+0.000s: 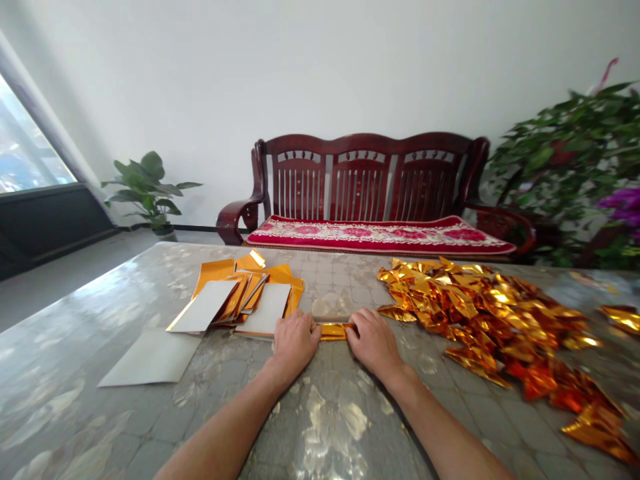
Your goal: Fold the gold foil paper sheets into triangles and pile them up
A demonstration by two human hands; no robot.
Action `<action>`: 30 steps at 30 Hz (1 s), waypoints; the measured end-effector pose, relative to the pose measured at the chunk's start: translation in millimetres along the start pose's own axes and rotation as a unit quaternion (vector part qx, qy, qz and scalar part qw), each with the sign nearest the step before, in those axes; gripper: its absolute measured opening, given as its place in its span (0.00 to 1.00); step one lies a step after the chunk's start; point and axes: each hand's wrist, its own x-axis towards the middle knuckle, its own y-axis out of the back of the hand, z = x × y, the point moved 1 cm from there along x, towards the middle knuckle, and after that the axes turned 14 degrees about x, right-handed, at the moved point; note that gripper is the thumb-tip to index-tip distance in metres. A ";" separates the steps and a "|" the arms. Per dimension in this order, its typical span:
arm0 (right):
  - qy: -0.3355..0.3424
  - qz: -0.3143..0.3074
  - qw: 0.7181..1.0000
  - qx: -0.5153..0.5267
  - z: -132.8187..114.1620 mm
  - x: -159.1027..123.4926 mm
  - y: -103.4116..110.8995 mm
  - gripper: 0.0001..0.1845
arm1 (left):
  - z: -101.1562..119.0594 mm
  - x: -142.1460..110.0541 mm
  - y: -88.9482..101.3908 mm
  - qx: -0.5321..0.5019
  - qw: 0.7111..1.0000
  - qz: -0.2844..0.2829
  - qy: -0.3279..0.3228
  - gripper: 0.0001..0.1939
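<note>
A narrow folded strip of gold foil paper (pixel 333 331) lies on the table in front of me, its shiny side up. My left hand (pixel 296 337) is closed on the strip's left end, fingers curled and pressing down. At the other end, my right hand (pixel 371 339) grips the strip the same way. Both thumbs are partly hidden, and so are the strip's ends. Just beyond my left hand is a loose stack of gold foil sheets (pixel 240 293), some with their white backs up. To the right spreads a heap of folded gold foil pieces (pixel 465 300).
The table (pixel 330 427) has a glossy floral cover. A single sheet (pixel 150 357) lies pale side up at left. Clear plastic (pixel 590 287) rests at the far right. Behind the table stand a wooden bench (pixel 363 173), a potted plant (pixel 153 190) and leafy greenery (pixel 565 147).
</note>
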 end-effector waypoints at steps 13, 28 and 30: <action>-0.019 0.019 1.000 -0.007 1.2 -0.8 1.3 0.04 | 2.5 -2.4 -3.5 0.016 1.000 0.006 0.000 0.13; -0.043 0.052 0.997 0.033 8.2 -1.3 -1.6 0.05 | 3.1 -3.8 -5.6 -0.013 0.999 0.047 0.015 0.09; -0.045 0.055 0.997 0.035 9.6 -1.0 -2.1 0.06 | 3.9 -4.9 -3.9 -0.012 0.998 0.064 0.007 0.09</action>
